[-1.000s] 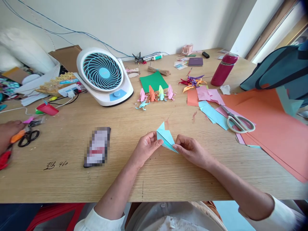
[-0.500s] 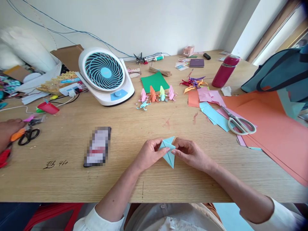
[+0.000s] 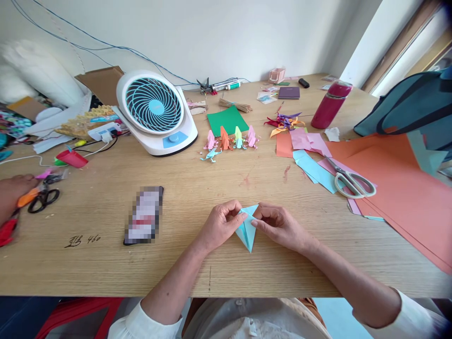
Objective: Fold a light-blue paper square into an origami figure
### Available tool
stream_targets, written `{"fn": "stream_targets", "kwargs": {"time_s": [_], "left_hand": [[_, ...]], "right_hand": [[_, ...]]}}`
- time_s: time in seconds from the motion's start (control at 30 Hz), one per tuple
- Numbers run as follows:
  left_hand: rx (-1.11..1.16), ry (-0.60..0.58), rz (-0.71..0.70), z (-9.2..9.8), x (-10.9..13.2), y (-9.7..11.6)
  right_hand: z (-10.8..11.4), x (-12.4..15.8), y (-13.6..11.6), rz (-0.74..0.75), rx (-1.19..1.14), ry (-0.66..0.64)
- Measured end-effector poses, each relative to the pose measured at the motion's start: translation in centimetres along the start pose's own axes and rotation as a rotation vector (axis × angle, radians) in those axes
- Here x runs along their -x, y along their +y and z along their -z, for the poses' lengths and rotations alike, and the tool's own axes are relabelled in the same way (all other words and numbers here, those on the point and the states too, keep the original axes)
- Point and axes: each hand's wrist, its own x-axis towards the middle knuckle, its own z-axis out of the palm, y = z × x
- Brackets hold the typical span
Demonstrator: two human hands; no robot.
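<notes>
Phone (image 3: 143, 221) left of hands; scissors (image 3: 353, 181) right.

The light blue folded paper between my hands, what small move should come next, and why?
Probably press the small upper flap flat and crease it with a fingertip. The left hand and right hand both pinch the wide upper end of the light blue folded paper, fingertips meeting at that flap, while its narrow tip points toward you over the table.

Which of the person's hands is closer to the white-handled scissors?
Right. The right hand sits below-left of the scissors; the left hand is farther left, across the folded blue paper both hold.
</notes>
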Motion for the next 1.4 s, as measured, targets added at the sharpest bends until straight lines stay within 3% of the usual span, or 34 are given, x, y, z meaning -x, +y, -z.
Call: {"fn": "stream_targets", "kwargs": {"time_s": [0.57,1.0,1.1,1.23,1.4], "left_hand": [[0.055,0.002,0.009,-0.8,-0.1,0.6],[0.093,-0.025,-0.015,-0.9,-0.4,-0.6],[0.032,0.052,-0.002,-1.5,-0.4,-1.5],[0.072,0.144,-0.011,-2.2,-0.6,-1.9],[0.205,0.110,0.068,-2.4,-1.9,-0.7]], "right_hand": [[0.1,0.2,0.0,0.013,0.060,-0.089],[0.5,-0.1,-0.1,0.023,0.069,0.296],[0.5,-0.2,0.3,0.045,0.068,0.301],[0.4,-0.3,1.2,0.030,-0.015,0.194],[0.5,-0.6,1.7,-0.048,-0.098,0.216]]}}
